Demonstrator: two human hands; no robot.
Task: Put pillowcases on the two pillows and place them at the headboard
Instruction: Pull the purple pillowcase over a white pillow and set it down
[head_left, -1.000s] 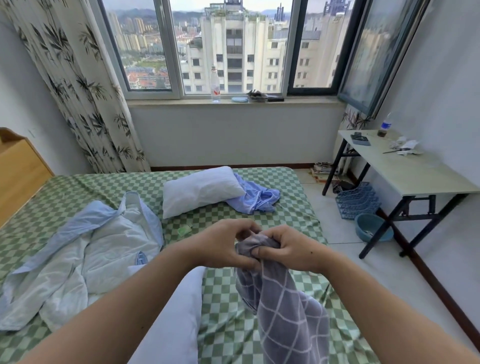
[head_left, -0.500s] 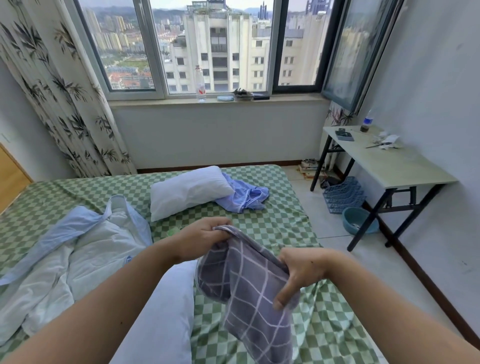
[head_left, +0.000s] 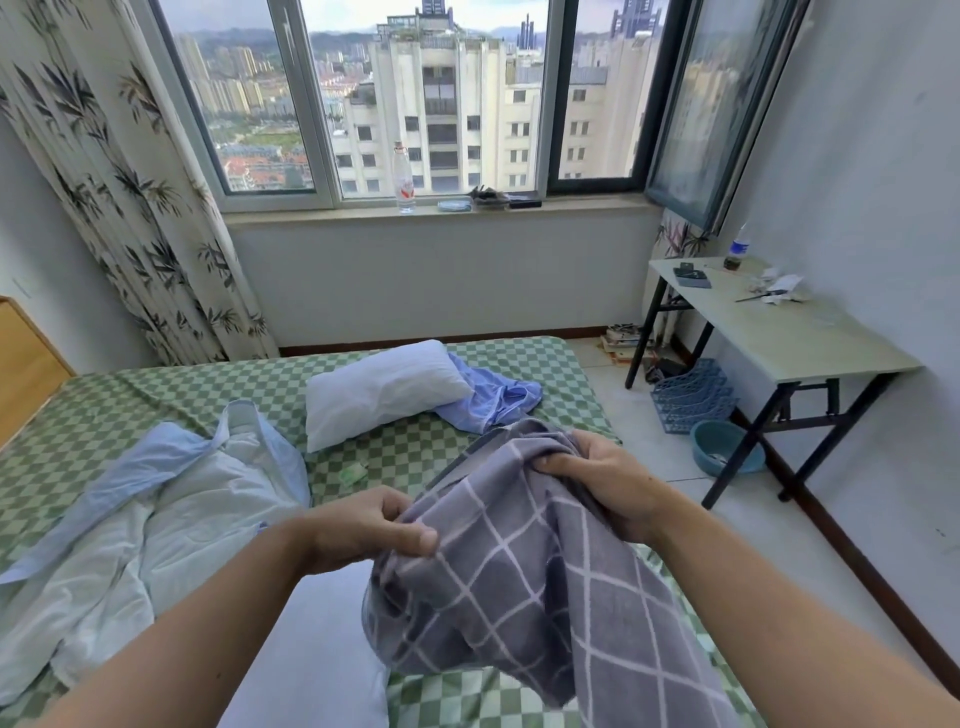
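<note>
Bedding in a green-and-white checked sheet covers the wide bed (head_left: 156, 395), which fills the lower left of the view below a broad window. A crumpled pale blue and white duvet (head_left: 156, 514) lies heaped on the bed's left side. A long pale folding desk on black legs (head_left: 810, 338) stands along the right wall, with a blue slotted plastic rack (head_left: 693, 395) and a round teal basin (head_left: 724, 447) on the floor beneath it. A grey pillowcase with a white grid pattern (head_left: 545, 587) hangs in front of the person, held up between both hands above the near edge of the bed. A bare white pillow (head_left: 382, 392) lies across the middle of the bed, and a bunched light blue pillowcase (head_left: 493, 400) lies touching its right end. A second bare white pillow (head_left: 311, 660) lies close below the arms, partly hidden by the grey pillowcase. The right hand (head_left: 602, 488) has its fingers curled over a gathered edge of the grey fabric, gripping it at the higher, farther side. The left hand (head_left: 363, 525) pinches the nearer edge between thumb and curled fingers. A clear plastic bottle with a red label (head_left: 403, 179) stands upright on the windowsill.
</note>
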